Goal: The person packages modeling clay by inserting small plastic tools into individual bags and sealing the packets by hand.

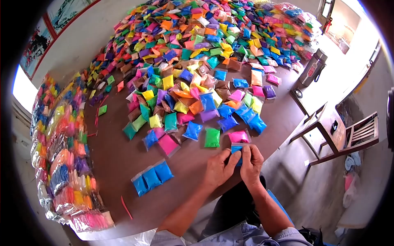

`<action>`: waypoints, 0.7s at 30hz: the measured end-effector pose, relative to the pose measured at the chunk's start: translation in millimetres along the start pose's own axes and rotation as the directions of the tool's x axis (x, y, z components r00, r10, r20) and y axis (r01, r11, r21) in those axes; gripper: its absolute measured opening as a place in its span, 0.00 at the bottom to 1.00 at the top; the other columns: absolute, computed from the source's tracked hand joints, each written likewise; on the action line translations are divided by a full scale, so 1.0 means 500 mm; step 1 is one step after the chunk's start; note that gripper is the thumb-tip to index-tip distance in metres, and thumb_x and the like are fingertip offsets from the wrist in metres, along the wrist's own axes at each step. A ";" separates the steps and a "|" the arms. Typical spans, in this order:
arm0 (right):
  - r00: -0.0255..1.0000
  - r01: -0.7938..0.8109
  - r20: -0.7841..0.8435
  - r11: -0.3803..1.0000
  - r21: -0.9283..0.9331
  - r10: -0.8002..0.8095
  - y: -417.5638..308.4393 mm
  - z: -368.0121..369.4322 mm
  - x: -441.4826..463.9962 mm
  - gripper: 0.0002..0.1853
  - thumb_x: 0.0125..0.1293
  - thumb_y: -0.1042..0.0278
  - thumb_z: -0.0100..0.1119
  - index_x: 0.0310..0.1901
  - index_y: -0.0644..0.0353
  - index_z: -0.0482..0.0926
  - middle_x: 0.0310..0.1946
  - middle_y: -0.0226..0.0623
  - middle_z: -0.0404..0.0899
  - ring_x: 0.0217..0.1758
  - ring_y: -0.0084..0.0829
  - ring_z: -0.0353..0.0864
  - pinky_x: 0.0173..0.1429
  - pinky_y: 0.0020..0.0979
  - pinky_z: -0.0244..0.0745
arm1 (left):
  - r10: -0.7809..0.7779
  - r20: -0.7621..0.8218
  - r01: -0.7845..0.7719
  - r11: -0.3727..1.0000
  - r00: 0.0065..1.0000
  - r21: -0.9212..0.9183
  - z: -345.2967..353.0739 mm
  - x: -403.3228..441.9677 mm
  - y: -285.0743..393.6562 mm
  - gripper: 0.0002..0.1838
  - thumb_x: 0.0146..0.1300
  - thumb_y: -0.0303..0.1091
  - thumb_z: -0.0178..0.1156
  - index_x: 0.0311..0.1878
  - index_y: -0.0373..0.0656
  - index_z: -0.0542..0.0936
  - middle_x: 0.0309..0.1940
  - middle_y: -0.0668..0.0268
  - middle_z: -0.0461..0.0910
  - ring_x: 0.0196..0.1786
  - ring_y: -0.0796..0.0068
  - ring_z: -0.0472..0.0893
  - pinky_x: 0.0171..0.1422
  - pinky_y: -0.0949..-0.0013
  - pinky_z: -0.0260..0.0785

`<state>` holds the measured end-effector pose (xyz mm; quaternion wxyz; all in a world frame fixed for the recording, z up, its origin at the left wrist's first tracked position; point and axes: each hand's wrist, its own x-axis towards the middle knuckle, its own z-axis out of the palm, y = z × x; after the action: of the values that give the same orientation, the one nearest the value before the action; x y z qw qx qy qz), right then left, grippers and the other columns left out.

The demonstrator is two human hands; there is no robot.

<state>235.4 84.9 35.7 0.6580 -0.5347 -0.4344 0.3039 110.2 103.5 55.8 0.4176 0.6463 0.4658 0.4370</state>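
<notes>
Between my two hands, close to the table's near edge, is a small clear packet with bright blue filling. My left hand pinches its left side, and my right hand grips the right side with thumb and fingers. Part of the packet is hidden behind the fingers. Just beyond them lies a pink packet, with a green packet to its left. Several blue packets in a row lie flat on the table, left of my forearms.
A large heap of colourful packets covers the table's far part. Bundled packets in clear bags line the left edge. A dark thermos and a tape roll stand at the right edge, near a wooden chair. A red strip lies front left.
</notes>
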 end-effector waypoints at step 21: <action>0.998 0.018 0.069 0.991 -0.133 -0.009 -0.001 0.004 0.006 0.14 0.82 0.62 0.50 0.43 0.65 0.78 0.32 0.27 0.76 0.37 0.19 0.70 0.42 0.25 0.69 | 0.100 -0.060 -0.092 0.989 0.993 0.114 0.005 0.004 -0.019 0.16 0.72 0.40 0.63 0.33 0.37 0.76 0.25 0.49 0.77 0.27 0.49 0.77 0.31 0.55 0.68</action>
<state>235.2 88.4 36.9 0.6075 -0.5639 -0.4798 0.2876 110.5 107.2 46.4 0.3441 0.6755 0.4711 0.4510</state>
